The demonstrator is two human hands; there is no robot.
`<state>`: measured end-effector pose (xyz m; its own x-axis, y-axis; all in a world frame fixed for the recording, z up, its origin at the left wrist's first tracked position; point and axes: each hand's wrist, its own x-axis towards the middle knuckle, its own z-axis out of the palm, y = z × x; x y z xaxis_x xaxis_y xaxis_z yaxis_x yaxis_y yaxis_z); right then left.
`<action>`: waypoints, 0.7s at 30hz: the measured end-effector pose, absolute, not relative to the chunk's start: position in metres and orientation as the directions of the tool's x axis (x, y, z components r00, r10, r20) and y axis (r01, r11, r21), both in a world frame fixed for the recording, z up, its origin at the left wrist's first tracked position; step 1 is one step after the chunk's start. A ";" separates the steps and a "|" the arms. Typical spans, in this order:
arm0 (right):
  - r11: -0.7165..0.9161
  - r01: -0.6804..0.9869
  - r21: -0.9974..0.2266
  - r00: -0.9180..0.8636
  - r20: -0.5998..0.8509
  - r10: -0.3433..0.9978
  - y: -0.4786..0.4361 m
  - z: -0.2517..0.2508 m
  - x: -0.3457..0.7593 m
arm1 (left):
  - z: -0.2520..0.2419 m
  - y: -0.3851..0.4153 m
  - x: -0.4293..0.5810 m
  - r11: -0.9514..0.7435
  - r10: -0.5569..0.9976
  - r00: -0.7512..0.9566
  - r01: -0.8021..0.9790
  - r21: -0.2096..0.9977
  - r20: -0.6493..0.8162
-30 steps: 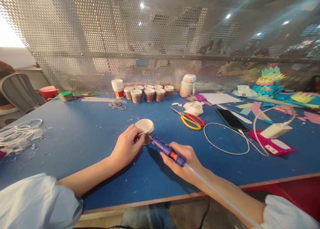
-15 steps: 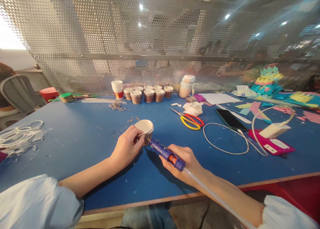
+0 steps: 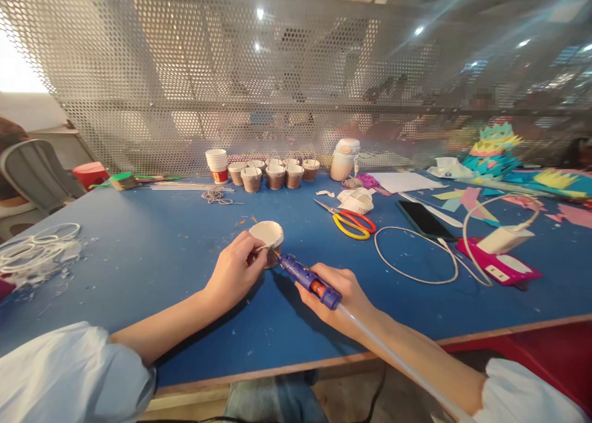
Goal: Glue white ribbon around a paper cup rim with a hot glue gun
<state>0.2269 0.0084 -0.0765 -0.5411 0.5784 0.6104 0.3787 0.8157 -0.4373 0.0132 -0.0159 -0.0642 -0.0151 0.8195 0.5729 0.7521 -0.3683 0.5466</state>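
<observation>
A small paper cup [image 3: 267, 233] wrapped in brown cord stands on the blue table [image 3: 152, 256] in front of me. My left hand [image 3: 235, 272] is closed on the cup's near side, pinching the cord against it. My right hand [image 3: 341, 301] grips a purple glue gun [image 3: 308, 279] with a clear glue stick trailing back over my wrist. The gun's tip touches the cup's side just beside my left thumb.
Several wrapped cups [image 3: 275, 172] and a stack of paper cups [image 3: 217, 163] line the back by the perforated metal screen. Scissors [image 3: 348, 220], a phone [image 3: 420, 219], a white cable [image 3: 416, 256], a charger [image 3: 502, 241] and coloured paper scraps [image 3: 494, 182] lie right. White rings [image 3: 34, 247] lie left.
The glue gun's tip has stayed at the cup's side with only slight shifts. My left hand keeps its hold on the cup.
</observation>
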 end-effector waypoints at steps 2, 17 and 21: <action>0.816 0.369 -0.445 -0.545 0.607 0.578 0.008 -0.076 0.227 | -0.065 -0.016 0.013 -0.371 0.817 -0.018 0.750 0.548 0.577; 0.746 0.378 -0.548 -0.472 0.579 0.665 0.010 -0.069 0.228 | -0.063 -0.015 0.011 -0.354 0.812 -0.046 0.754 0.553 0.582; 0.667 0.420 -0.615 -0.370 0.556 0.745 0.013 -0.064 0.230 | -0.065 -0.015 0.008 -0.374 0.787 -0.017 0.782 0.498 0.617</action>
<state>0.2304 0.0126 -0.0641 -0.3696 0.7446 0.5559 0.4197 0.6675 -0.6151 0.0082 -0.0147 -0.0647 -0.0165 0.7872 0.6165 0.7822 -0.3739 0.4984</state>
